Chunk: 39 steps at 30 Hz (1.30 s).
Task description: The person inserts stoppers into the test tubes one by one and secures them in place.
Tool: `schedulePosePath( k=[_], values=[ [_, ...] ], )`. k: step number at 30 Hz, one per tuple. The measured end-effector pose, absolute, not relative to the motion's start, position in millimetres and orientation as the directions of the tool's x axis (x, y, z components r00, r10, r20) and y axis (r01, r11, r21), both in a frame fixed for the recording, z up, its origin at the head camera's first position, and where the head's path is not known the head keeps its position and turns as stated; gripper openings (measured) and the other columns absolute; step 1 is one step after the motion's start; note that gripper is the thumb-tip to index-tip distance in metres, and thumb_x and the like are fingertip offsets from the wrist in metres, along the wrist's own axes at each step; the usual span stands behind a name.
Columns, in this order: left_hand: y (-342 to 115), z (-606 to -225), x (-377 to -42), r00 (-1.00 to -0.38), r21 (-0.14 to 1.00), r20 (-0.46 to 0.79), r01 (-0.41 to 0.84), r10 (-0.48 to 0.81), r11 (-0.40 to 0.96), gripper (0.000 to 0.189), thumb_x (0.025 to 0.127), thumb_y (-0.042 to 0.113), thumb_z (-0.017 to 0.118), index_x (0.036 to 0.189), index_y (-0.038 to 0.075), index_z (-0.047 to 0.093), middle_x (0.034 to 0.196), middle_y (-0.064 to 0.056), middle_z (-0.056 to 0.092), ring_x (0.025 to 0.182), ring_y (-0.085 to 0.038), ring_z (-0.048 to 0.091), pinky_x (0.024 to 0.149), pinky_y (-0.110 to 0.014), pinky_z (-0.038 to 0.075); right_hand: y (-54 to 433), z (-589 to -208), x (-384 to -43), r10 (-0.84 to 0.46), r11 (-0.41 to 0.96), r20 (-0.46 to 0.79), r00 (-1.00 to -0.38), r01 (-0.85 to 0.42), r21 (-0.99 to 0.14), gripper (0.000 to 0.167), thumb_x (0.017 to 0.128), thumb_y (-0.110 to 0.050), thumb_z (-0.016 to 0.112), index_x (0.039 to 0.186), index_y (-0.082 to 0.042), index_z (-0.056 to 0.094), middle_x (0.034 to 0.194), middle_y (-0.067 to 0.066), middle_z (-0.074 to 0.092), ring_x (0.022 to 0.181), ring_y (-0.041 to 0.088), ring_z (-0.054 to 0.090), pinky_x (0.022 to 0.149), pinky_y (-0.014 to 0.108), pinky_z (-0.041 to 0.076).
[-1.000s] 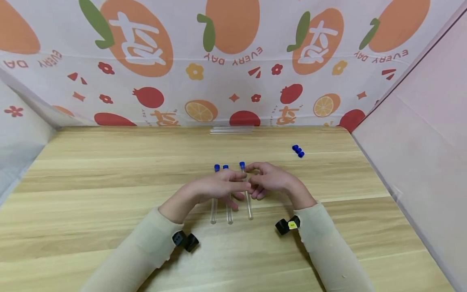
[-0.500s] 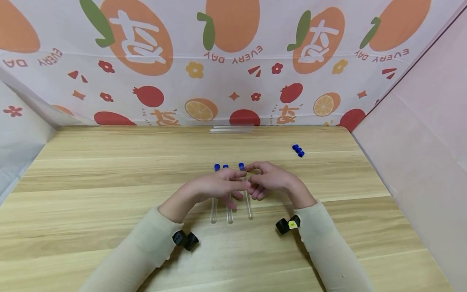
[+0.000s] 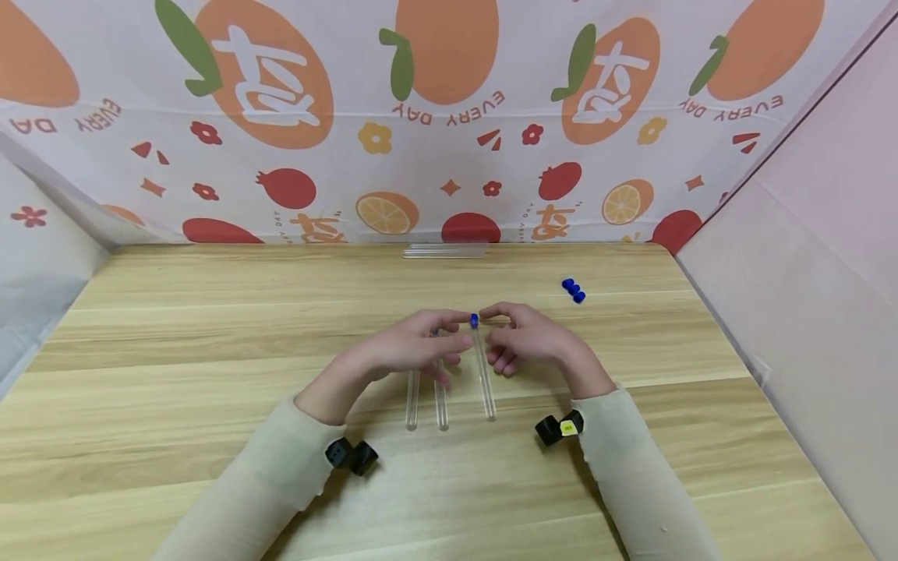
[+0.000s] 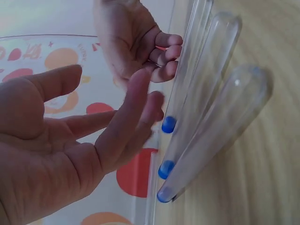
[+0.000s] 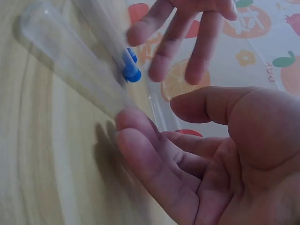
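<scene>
Three clear test tubes with blue caps lie side by side on the wooden table: a left tube (image 3: 411, 405), a middle tube (image 3: 442, 405) and a right tube (image 3: 486, 382). Above the left and middle tubes, my left hand (image 3: 410, 343) hides the left cap and part of the middle one. Its fingers extend loosely towards the right tube's cap (image 3: 474, 320). On the other side of that cap, my right hand (image 3: 536, 336) reaches in with its index finger out and its other fingers loosely bent. Both wrist views show nothing gripped; contact with the cap cannot be told.
Several clear tubes (image 3: 445, 250) lie together at the table's back edge. Three loose blue caps (image 3: 573, 289) sit in a short row at the back right. A fruit-patterned cloth (image 3: 337, 171) hangs behind the table.
The right tube has shifted slightly to the right. My left hand has moved a little left and away from me, my right hand a little right, widening the gap between them.
</scene>
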<state>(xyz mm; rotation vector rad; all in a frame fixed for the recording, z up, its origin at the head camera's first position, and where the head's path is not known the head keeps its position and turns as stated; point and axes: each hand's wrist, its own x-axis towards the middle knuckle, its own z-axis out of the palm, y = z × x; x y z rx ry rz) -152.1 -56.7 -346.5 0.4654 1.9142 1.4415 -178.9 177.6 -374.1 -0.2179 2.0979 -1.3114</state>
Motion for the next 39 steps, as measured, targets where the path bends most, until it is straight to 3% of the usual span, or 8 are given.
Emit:
schedulePosePath(
  k=[6, 11, 15, 19, 25, 29, 35, 39],
  values=[
    [-60.7, -344.4, -158.4, -0.77, 0.943, -0.182, 0.039, 0.612, 0.33, 0.052, 0.103, 0.024, 0.055, 0.149, 0.004, 0.041, 0.149, -0.024, 0.042, 0.099, -0.041, 0.066, 0.078, -0.042, 0.061, 186.9, -373.5, -181.7, -0.426, 0.479, -0.385, -0.819, 0.157, -0.864, 0.048, 0.101, -0.016, 0.055, 0.148, -0.011, 0.042, 0.092, 0.021, 0.069, 0.07, 0.025, 0.066, 0.066, 0.036, 0.061],
    [-64.2, -343.3, -163.8, -0.831, 0.938, -0.084, 0.12, 0.55, 0.325, 0.043, 0.103, 0.021, 0.056, 0.143, 0.006, 0.051, 0.139, -0.017, 0.054, 0.109, -0.038, 0.064, 0.08, -0.042, 0.061, 196.6, -371.5, -184.0, -0.388, 0.489, -0.312, -0.867, 0.093, -0.867, 0.045, 0.101, -0.016, 0.057, 0.145, -0.008, 0.047, 0.094, 0.022, 0.07, 0.072, 0.025, 0.067, 0.067, 0.037, 0.061],
    [-69.4, -343.3, -170.7, -0.859, 0.906, -0.007, 0.212, 0.512, 0.367, 0.04, 0.102, 0.02, 0.057, 0.14, 0.008, 0.055, 0.134, -0.011, 0.06, 0.113, -0.034, 0.063, 0.084, -0.046, 0.06, 206.4, -369.8, -186.1, -0.33, 0.558, -0.169, -0.929, -0.048, -0.828, 0.042, 0.099, -0.019, 0.06, 0.139, -0.006, 0.054, 0.091, 0.017, 0.071, 0.073, 0.023, 0.066, 0.063, 0.033, 0.057],
    [-78.3, -341.5, -182.1, -0.873, 0.801, 0.107, 0.359, 0.476, 0.479, 0.037, 0.102, 0.019, 0.057, 0.137, 0.007, 0.058, 0.127, -0.011, 0.065, 0.111, -0.029, 0.064, 0.086, -0.044, 0.058, 221.2, -369.3, -192.1, -0.262, 0.682, -0.014, -0.965, -0.175, -0.71, 0.037, 0.096, -0.022, 0.064, 0.131, -0.009, 0.063, 0.089, 0.009, 0.07, 0.075, 0.021, 0.062, 0.062, 0.032, 0.051],
    [-85.4, -346.7, -205.7, -0.859, 0.616, 0.219, 0.49, 0.463, 0.617, 0.034, 0.101, 0.017, 0.055, 0.133, 0.005, 0.061, 0.123, -0.015, 0.067, 0.11, -0.03, 0.065, 0.092, -0.047, 0.056, 258.1, -375.9, -205.6, -0.186, 0.804, 0.127, -0.974, -0.225, -0.551, 0.03, 0.094, -0.017, 0.062, 0.123, -0.01, 0.068, 0.091, 0.004, 0.069, 0.082, 0.02, 0.062, 0.071, 0.033, 0.049],
    [-87.0, -351.2, -218.3, -0.836, 0.506, 0.239, 0.541, 0.494, 0.671, 0.034, 0.099, 0.014, 0.058, 0.131, 0.003, 0.062, 0.12, -0.016, 0.068, 0.113, -0.033, 0.063, 0.098, -0.049, 0.051, 283.1, -380.5, -212.1, -0.129, 0.832, 0.175, -0.976, -0.203, -0.517, 0.027, 0.094, -0.015, 0.063, 0.119, -0.007, 0.068, 0.096, 0.008, 0.071, 0.088, 0.025, 0.065, 0.076, 0.039, 0.051],
    [-90.2, -354.4, -236.9, -0.795, 0.358, 0.285, 0.606, 0.535, 0.71, 0.031, 0.094, 0.009, 0.063, 0.123, -0.001, 0.065, 0.114, -0.017, 0.069, 0.109, -0.034, 0.063, 0.098, -0.05, 0.051, 300.1, -379.5, -224.9, -0.101, 0.863, 0.142, -0.985, -0.158, -0.48, 0.035, 0.094, -0.02, 0.065, 0.127, -0.008, 0.065, 0.12, 0.014, 0.066, 0.113, 0.034, 0.06, 0.095, 0.052, 0.05],
    [-89.2, -355.9, -247.2, -0.783, 0.285, 0.284, 0.62, 0.553, 0.731, 0.031, 0.092, 0.01, 0.066, 0.121, 0.001, 0.066, 0.117, -0.016, 0.069, 0.105, -0.033, 0.064, 0.099, -0.05, 0.05, 300.7, -380.6, -236.1, -0.136, 0.892, 0.093, -0.986, -0.163, -0.421, 0.043, 0.094, -0.026, 0.067, 0.133, -0.01, 0.062, 0.135, 0.015, 0.06, 0.128, 0.038, 0.051, 0.106, 0.057, 0.042]
  ],
)
